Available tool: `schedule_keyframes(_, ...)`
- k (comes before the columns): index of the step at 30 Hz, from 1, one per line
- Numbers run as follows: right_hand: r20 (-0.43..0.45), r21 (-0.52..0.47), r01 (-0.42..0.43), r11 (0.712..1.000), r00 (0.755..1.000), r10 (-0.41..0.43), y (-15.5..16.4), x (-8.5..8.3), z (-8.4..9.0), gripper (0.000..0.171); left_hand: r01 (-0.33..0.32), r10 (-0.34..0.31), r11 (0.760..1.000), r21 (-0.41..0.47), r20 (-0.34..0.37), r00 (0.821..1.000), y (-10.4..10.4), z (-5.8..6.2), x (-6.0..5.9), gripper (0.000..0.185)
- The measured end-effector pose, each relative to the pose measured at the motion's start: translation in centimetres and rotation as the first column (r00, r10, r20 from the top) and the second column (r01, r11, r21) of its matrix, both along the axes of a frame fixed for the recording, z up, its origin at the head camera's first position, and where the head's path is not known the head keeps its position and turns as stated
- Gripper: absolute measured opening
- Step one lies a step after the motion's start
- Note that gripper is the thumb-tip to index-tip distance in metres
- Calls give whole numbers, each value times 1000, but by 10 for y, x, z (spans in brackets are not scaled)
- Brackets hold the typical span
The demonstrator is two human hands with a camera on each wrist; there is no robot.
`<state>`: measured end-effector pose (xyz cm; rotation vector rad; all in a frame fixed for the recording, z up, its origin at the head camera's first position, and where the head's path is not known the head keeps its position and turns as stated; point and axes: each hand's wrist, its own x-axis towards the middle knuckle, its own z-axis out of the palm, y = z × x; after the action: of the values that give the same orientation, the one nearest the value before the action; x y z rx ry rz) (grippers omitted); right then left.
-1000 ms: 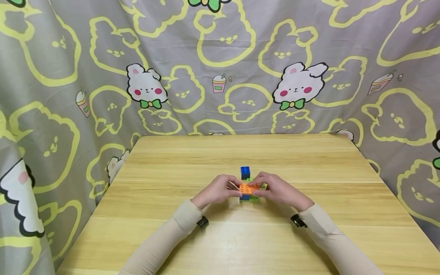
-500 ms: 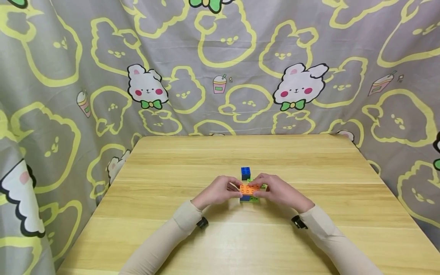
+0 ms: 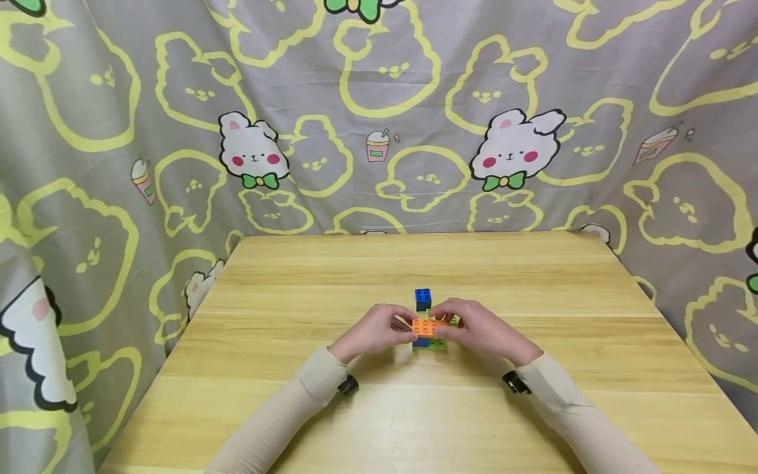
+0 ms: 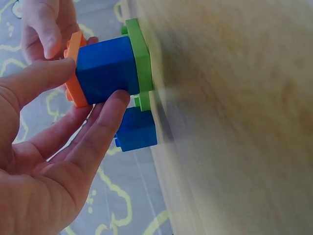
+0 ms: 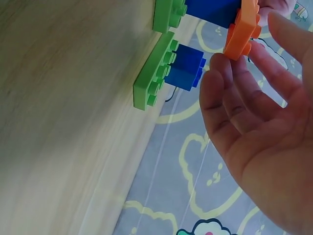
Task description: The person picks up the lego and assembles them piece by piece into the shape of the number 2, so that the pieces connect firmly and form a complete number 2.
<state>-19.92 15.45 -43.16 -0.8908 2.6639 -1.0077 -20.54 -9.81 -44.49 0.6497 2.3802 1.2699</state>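
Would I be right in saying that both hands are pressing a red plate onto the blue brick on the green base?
Not quite: the plate is orange, not red, as the head view shows. Both the left hand and right hand press it onto the blue brick on the green base.

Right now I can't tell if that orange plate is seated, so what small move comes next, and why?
Probably press the orange plate down: it lies on the blue brick, with the left hand and right hand pinching its ends.
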Motion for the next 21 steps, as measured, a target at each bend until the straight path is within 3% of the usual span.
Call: schedule_keyframes(21,-35,-111,98,989,994,-102,7,-38,6,33,-22,22,1000,-7,7,1000,1,1,0,33)
